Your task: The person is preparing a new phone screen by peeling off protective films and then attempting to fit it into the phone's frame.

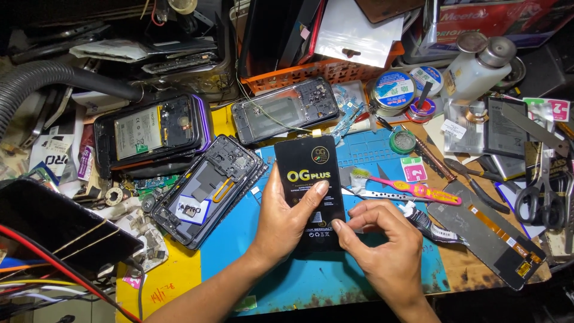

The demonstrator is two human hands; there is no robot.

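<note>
My left hand (pixel 281 218) grips a flat black packet (pixel 309 173) with yellow print, phone-sized, held upright over the blue work mat (pixel 287 275). Its thumb presses the packet's front. My right hand (pixel 382 245) pinches the packet's lower right corner between thumb and forefinger. Just left of the hands lies an opened phone frame (pixel 206 188) with its inner parts bare.
Two more opened phones (pixel 149 131) (pixel 286 110) lie behind. A pink toothbrush (pixel 412 188), a glue tube (pixel 427 224), a flex strip (pixel 490 236), scissors (pixel 541 197), solder reels (pixel 391 90) and a white bottle (pixel 478 69) crowd the right. A grey hose (pixel 42 78) and a banded phone (pixel 60 224) sit left.
</note>
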